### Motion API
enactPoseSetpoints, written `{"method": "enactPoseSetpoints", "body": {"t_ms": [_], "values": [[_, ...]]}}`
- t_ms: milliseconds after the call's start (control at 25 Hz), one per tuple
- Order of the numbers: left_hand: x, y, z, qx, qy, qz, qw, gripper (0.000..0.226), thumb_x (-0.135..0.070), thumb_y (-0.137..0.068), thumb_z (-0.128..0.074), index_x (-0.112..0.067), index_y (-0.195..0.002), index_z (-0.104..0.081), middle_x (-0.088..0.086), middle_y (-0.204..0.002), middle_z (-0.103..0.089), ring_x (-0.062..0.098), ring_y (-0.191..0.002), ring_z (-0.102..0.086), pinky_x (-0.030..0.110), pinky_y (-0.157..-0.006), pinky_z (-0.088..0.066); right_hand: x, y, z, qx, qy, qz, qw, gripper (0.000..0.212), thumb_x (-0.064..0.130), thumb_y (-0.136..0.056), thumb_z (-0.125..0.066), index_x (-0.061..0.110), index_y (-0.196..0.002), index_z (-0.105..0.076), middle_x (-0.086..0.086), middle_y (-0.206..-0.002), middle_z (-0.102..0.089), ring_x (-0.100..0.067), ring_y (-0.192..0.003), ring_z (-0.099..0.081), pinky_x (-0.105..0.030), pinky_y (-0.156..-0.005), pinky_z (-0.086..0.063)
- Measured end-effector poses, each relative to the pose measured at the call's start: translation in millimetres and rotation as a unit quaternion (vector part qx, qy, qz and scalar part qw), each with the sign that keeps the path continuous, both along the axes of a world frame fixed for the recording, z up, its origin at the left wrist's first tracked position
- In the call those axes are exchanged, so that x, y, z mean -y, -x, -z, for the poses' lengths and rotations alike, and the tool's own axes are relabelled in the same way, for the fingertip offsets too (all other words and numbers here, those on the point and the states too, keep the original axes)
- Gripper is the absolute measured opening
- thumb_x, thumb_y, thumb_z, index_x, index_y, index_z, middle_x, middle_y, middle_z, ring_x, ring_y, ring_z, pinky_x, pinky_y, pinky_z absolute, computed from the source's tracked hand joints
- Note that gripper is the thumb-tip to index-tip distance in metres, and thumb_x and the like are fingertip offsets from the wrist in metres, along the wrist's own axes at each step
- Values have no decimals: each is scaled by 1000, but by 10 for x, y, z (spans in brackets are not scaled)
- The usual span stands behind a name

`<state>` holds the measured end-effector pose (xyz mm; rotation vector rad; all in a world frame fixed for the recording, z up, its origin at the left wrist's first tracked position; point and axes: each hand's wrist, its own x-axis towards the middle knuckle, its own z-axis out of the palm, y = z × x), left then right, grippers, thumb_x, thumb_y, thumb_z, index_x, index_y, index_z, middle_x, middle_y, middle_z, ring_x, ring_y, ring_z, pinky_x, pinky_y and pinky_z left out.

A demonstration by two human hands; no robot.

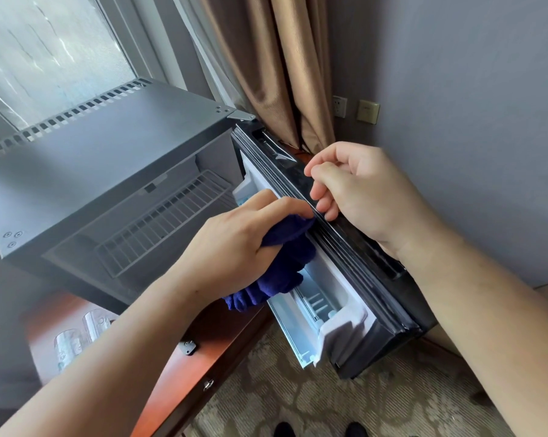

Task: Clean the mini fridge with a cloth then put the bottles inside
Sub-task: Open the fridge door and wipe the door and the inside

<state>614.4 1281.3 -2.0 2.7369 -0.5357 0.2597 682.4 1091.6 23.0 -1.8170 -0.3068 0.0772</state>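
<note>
— Where's the cloth [285,263] just now?

— Bunched in the left hand [234,244], fingers [285,205] curled round it. It is pressed on the inner face of the mini fridge [102,159] door [360,247], right against the seal near the top edge.

— And the right hand [360,190]?

— On the top edge of that open door, fingers [321,197] bent over it and gripping. The thumb is hidden.

— The fridge itself?

— It stands on the wooden table [171,373], with the door swung out to its right. A wire shelf [168,222] shows inside.

— The bottles?

— Two clear ones [67,345], I think, on the table below the fridge's left front corner. They are too blurred to be sure.
</note>
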Motion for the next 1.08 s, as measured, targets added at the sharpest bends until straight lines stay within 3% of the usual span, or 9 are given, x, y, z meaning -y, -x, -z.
{"method": "enactPoseSetpoints", "body": {"t_ms": [160,440,680,920,1080], "values": [[-23,-39,-83,-17,5,-2,1000,53,-27,-84,-33,-55,-126,-50,-19,-114,-49,13,-97,-57,43,-77,-55,1,-3,-1,3,-1,3,1000,18,19,-94,-57,20,-84,-72,1,-65,-69,-10,-58,-66,-25,-55,-51],[-3,-123,-190,-26,-14,16,999,48,-26,-82,-42,-52,-120,-56,-18,-109,-50,11,-97,-56,45,-77,-54,2,-21,10,0,-10,1,1000,17,22,-91,-57,17,-83,-71,2,-63,-69,-10,-57,-66,-25,-54,-51],[33,-152,-215,-41,-8,44,998,47,-30,-81,-37,-53,-116,-58,-18,-108,-51,12,-95,-58,45,-79,-54,-1,-9,-10,-7,-14,0,1000,19,17,-93,-57,16,-81,-71,1,-62,-67,-10,-56,-64,-23,-52,-50],[-65,-201,-153,5,-25,-14,1000,53,-25,-81,-36,-55,-118,-58,-20,-111,-49,12,-92,-58,44,-74,-55,-28,22,-17,2,-3,3,1000,21,22,-92,-55,15,-78,-71,0,-60,-67,-13,-55,-65,-28,-55,-53],[34,-72,-91,15,-14,1,1000,54,-27,-78,-34,-49,-118,-63,-18,-113,-52,13,-91,-59,41,-73,-56,-16,20,-30,7,8,11,1000,23,21,-94,-55,12,-80,-71,-2,-61,-67,-13,-54,-65,-31,-57,-54]]}}
